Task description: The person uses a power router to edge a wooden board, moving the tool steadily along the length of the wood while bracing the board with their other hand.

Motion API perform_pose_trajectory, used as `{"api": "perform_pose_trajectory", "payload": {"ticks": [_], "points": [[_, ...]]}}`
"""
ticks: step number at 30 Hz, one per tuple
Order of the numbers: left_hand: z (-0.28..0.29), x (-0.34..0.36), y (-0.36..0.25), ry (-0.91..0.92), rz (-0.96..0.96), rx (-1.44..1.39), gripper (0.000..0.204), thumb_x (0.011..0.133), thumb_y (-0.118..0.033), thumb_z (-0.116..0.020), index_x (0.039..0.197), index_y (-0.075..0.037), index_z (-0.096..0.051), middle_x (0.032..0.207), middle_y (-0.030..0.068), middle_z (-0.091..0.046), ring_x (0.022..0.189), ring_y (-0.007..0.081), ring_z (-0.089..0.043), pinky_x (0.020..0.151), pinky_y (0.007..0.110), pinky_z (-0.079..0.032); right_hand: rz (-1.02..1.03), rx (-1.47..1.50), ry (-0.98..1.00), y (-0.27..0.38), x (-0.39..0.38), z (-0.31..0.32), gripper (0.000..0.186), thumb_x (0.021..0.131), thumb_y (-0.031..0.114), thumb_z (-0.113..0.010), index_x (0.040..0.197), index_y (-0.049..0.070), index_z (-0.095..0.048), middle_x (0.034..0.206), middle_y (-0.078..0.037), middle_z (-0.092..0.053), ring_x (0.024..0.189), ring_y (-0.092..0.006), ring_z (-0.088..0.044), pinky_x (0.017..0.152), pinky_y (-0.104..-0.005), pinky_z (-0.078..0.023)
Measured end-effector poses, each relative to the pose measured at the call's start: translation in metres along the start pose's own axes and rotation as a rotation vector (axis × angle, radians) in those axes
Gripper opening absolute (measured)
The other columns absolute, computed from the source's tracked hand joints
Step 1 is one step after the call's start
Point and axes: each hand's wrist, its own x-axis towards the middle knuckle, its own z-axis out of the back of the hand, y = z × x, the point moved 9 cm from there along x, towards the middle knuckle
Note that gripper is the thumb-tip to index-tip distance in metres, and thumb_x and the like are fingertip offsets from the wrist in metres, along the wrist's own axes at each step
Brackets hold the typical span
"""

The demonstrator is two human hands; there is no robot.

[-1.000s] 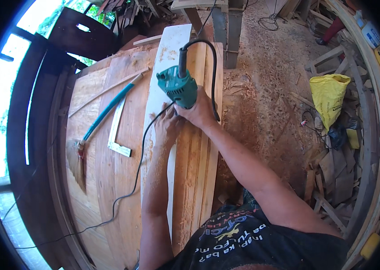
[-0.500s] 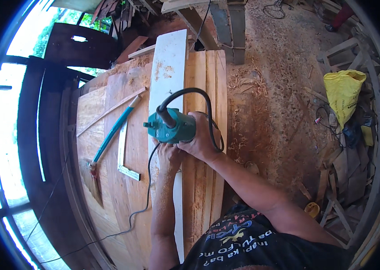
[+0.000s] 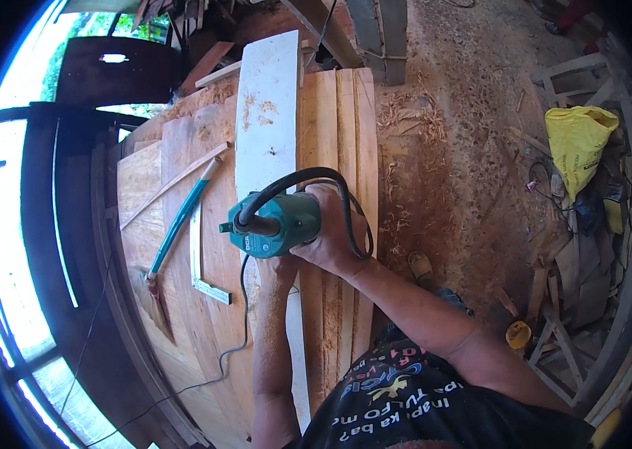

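Note:
A green corded power tool (image 3: 291, 218) stands over a long white board (image 3: 269, 101), a thick black loop arching over it. My right hand (image 3: 333, 233) is closed around the tool's right side. Against its near side is my left hand (image 3: 277, 271), gripping low down, with most of its fingers hidden beneath the tool's body. Wood dust coats my left forearm. The tool's underside, where it meets the board, cannot be seen.
Left of the board lie a teal-handled brush (image 3: 180, 217), a metal square (image 3: 198, 258) and a thin wood strip (image 3: 181, 182) on plywood. A thin cord (image 3: 221, 361) trails left. A yellow sack (image 3: 579, 142) and scrap wood (image 3: 555, 352) lie on the right, with shavings (image 3: 406, 127) on the floor.
The power tool and both my hands have come nearer to me along the white board. The whole view has shifted slightly, and a foot now shows beside my right forearm.

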Motion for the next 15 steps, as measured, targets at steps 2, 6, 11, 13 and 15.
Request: {"api": "perform_pose_trajectory", "payload": {"ticks": [2, 6, 11, 13, 15], "points": [[0.002, 0.003, -0.001, 0.019, 0.026, 0.014, 0.045, 0.079, -0.023, -0.074, 0.118, -0.008, -0.060, 0.117, 0.0163, -0.060, 0.113, 0.0366, -0.055, 0.091, 0.049, -0.045, -0.022, 0.019, 0.054, -0.010, 0.001, -0.010, 0.068, 0.057, 0.030, -0.085, 0.116, 0.010, -0.058, 0.104, -0.012, -0.062, 0.096, -0.0323, -0.063, 0.079, -0.0414, -0.053], [0.001, 0.009, -0.005, 0.064, 0.087, 0.023, 0.044, 0.079, -0.023, -0.074, 0.119, -0.009, -0.060, 0.118, 0.0169, -0.059, 0.114, 0.0364, -0.055, 0.092, 0.048, -0.045, -0.017, 0.049, 0.106, -0.022, 0.001, -0.024, 0.067, 0.057, 0.030, -0.085, 0.114, 0.009, -0.058, 0.102, -0.012, -0.062, 0.094, -0.0322, -0.063, 0.078, -0.0412, -0.053], [0.010, 0.012, -0.006, 0.018, 0.093, 0.013, 0.041, 0.079, -0.021, -0.072, 0.118, -0.011, -0.061, 0.115, 0.0161, -0.061, 0.109, 0.0367, -0.057, 0.087, 0.048, -0.047, -0.007, 0.095, 0.028, -0.020, 0.002, -0.020, 0.070, 0.056, 0.030, -0.086, 0.115, 0.008, -0.057, 0.102, -0.013, -0.062, 0.092, -0.0319, -0.064, 0.077, -0.0400, -0.054], [0.012, 0.016, -0.008, 0.012, 0.095, 0.015, 0.039, 0.079, -0.020, -0.072, 0.116, -0.011, -0.061, 0.113, 0.0158, -0.061, 0.107, 0.0369, -0.058, 0.085, 0.048, -0.048, -0.004, 0.099, -0.043, -0.018, 0.002, -0.013, 0.071, 0.055, 0.030, -0.086, 0.115, 0.008, -0.056, 0.102, -0.013, -0.062, 0.092, -0.0317, -0.064, 0.076, -0.0395, -0.054], [0.013, 0.021, -0.012, 0.008, 0.092, 0.014, 0.038, 0.079, -0.020, -0.072, 0.114, -0.011, -0.062, 0.111, 0.0155, -0.061, 0.105, 0.0370, -0.059, 0.083, 0.048, -0.048, -0.007, 0.092, -0.057, -0.019, 0.004, -0.011, 0.073, 0.054, 0.030, -0.087, 0.116, 0.008, -0.056, 0.102, -0.012, -0.062, 0.092, -0.0317, -0.064, 0.076, -0.0394, -0.054]]}}
